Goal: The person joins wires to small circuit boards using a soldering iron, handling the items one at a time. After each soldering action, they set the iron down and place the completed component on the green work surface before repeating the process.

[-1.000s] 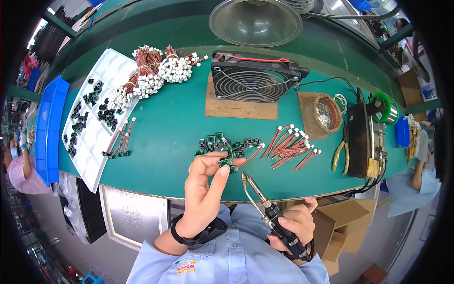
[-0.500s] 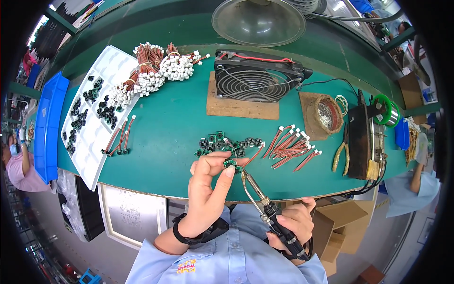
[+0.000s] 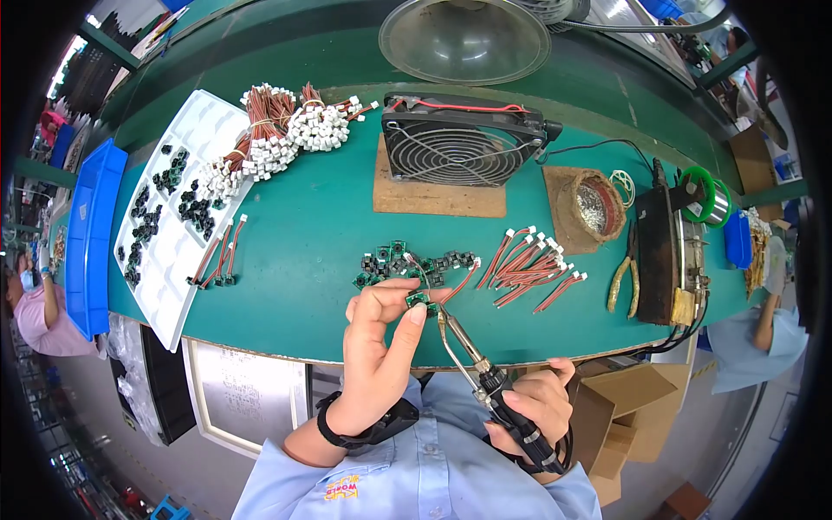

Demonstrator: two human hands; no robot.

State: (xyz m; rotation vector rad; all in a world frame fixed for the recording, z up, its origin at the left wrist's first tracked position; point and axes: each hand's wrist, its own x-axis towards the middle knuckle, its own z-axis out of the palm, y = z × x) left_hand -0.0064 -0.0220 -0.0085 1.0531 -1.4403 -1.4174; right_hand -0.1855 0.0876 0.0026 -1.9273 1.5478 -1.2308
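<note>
A small green circuit board [image 3: 419, 300] is pinched between the thumb and fingers of my left hand [image 3: 374, 342]. My right hand [image 3: 539, 406] is wrapped round a black-handled soldering iron [image 3: 518, 425], with a thin metal tube running alongside its shaft. The iron's tip meets the board's right edge, where a red-brown wire lead [image 3: 462, 283] with a white connector slants away; whether the wire is joined cannot be made out. Just beyond my left fingers lies a cluster of similar boards [image 3: 381, 262]. Loose wire leads [image 3: 530, 270] are spread out to its right.
Left are a white tray [image 3: 179, 299] with dark components, bundled leads [image 3: 276, 130], several wired boards [image 3: 227, 279] and a blue bin [image 3: 90, 234]. A fan [image 3: 459, 147] stands ahead. Right are a tip-cleaning pot [image 3: 598, 208], pliers [image 3: 622, 282], a soldering station [image 3: 660, 260] and a solder spool [image 3: 709, 201].
The whole view has shifted slightly. Both hands keep nearly the same pose, with the iron's tip still at the board's edge.
</note>
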